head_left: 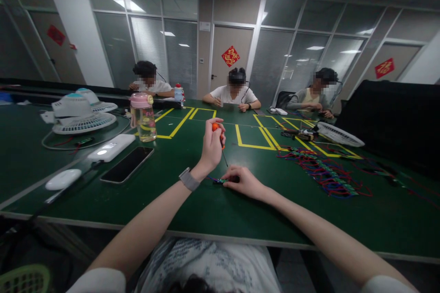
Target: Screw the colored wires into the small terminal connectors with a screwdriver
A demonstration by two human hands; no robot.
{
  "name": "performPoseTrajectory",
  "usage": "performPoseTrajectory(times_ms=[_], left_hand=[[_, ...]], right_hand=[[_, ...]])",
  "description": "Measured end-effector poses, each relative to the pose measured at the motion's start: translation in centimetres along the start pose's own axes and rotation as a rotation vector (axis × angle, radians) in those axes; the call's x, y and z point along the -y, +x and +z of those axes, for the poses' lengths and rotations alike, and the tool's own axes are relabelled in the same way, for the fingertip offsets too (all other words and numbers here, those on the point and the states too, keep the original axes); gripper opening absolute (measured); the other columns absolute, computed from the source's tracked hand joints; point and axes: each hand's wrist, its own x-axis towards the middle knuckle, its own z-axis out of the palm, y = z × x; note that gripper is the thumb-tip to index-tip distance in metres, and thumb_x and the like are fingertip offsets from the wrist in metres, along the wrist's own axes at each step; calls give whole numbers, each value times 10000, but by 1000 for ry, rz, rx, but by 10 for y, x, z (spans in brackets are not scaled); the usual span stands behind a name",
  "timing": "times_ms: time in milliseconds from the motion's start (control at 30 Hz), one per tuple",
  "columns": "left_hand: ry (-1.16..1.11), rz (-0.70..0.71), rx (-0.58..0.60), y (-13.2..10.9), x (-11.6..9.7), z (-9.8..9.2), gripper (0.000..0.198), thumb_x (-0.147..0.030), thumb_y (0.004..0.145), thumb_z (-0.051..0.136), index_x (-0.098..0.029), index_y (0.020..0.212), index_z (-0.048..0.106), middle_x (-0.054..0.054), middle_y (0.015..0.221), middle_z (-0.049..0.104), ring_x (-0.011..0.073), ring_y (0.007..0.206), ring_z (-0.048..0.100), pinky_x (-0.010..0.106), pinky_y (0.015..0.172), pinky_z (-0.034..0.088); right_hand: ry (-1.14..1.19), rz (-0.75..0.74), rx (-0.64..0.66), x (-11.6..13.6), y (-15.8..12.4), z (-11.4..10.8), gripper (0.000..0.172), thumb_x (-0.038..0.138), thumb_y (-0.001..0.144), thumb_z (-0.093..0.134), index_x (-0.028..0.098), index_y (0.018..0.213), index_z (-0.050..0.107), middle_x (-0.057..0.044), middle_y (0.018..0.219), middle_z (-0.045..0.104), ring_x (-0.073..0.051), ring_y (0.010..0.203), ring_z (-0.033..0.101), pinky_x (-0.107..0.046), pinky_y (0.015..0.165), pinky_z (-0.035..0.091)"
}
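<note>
My left hand (211, 146) is closed around the orange and black handle of a screwdriver (215, 127). The thin shaft slants down toward the table, its tip close to the fingers of my right hand (245, 182). Those fingers pinch a small green circuit board (220, 181) at the table surface, and thin coloured wires run out from its left side. Part of the board is hidden under the fingers, and whether the tip touches it I cannot tell.
Wired circuit boards (330, 171) lie in a row at right. At left are a phone (128, 165), a white power bank (112, 147), a white case (63, 179), a pink-lidded bottle (143, 119) and white fans (84, 121). Three people sit across the green table (192, 210).
</note>
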Motion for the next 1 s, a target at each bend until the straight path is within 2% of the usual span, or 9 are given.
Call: performPoseTrajectory(times_ms=[100,167,300,467,567,733,1000], left_hand=[[32,-11,-16,2,-3,-6,179,-211,907,445,-210,1086,438,-23,856,492,43,583,499,160,506,439],[8,-66,-2,2,-3,-9,206,-263,907,475,-223,1097,408,-21,890,494,44,546,519,170,460,442],[-42,-100,7,1,4,-12,247,-317,887,533,-236,1079,400,-25,911,503,28,470,456,148,359,357],[-141,-167,14,1,13,-14,224,-379,898,525,-193,1010,468,-16,798,557,39,483,423,151,403,353],[-212,-205,42,2,12,-15,241,-413,882,558,-190,919,474,-48,696,500,36,463,412,151,412,332],[-245,-181,4,3,7,-16,276,-444,862,581,-221,884,420,-79,683,440,20,414,356,142,375,281],[-199,-235,114,-5,7,-9,267,-442,880,555,-215,870,413,-82,673,423,16,400,342,137,362,241]], right_hand=[[2,15,-2,1,-3,1,142,165,761,703,146,891,756,-31,804,601,-121,675,554,-243,646,458],[-12,18,-5,2,-4,1,141,157,756,707,137,887,757,-30,789,595,-122,676,547,-242,643,448],[-26,21,-21,4,-5,2,184,139,756,700,132,932,754,-27,772,583,-127,683,534,-244,643,430],[-3,31,22,9,-6,-1,312,147,774,684,167,1083,721,-14,783,565,-121,678,516,-241,643,422],[-11,25,45,12,-6,-3,268,152,782,675,157,1045,731,-10,771,555,-116,664,503,-241,640,417],[13,27,32,9,-5,-3,187,151,756,693,145,940,726,1,749,562,-110,652,502,-230,616,410],[8,-5,38,6,-5,-3,205,150,761,693,136,963,721,12,727,529,-105,644,477,-221,594,386]])
